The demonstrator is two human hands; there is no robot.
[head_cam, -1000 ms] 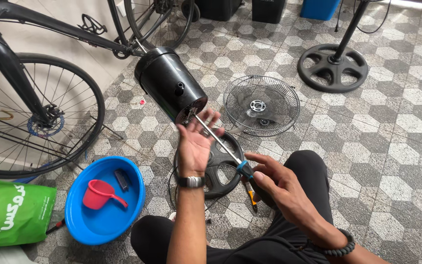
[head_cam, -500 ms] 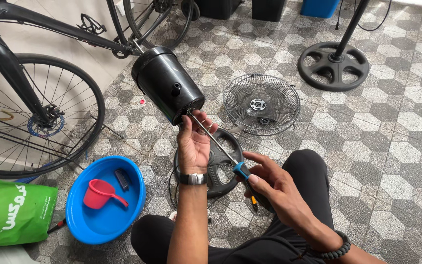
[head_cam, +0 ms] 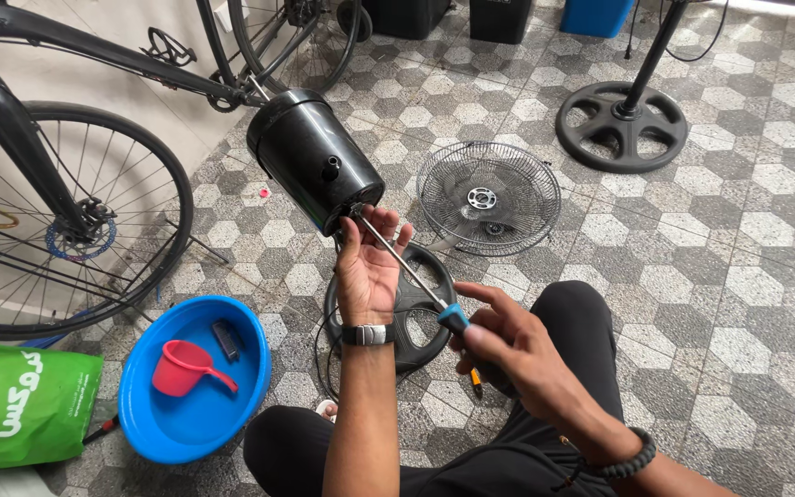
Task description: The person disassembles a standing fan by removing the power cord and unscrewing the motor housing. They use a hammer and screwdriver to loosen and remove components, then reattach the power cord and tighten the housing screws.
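Note:
A black cylindrical fan motor housing (head_cam: 310,158) is tilted above the tiled floor. My left hand (head_cam: 369,267), with a watch on its wrist, holds the housing at its lower rim. My right hand (head_cam: 508,345) grips the blue-and-black handle of a long screwdriver (head_cam: 409,271). The metal shaft runs up to the housing's lower edge, where its tip meets the rim by my left thumb. A black round fan base (head_cam: 418,308) lies on the floor under both hands.
A wire fan grille (head_cam: 489,196) lies to the right. A stand base with pole (head_cam: 622,124) is at the back right. A blue basin (head_cam: 197,379) with a red scoop is at the left, beside a green bag (head_cam: 20,402) and a bicycle (head_cam: 57,198).
The housing and both hands have shifted slightly; the screwdriver stays at the housing's lower rim. Otherwise little differs.

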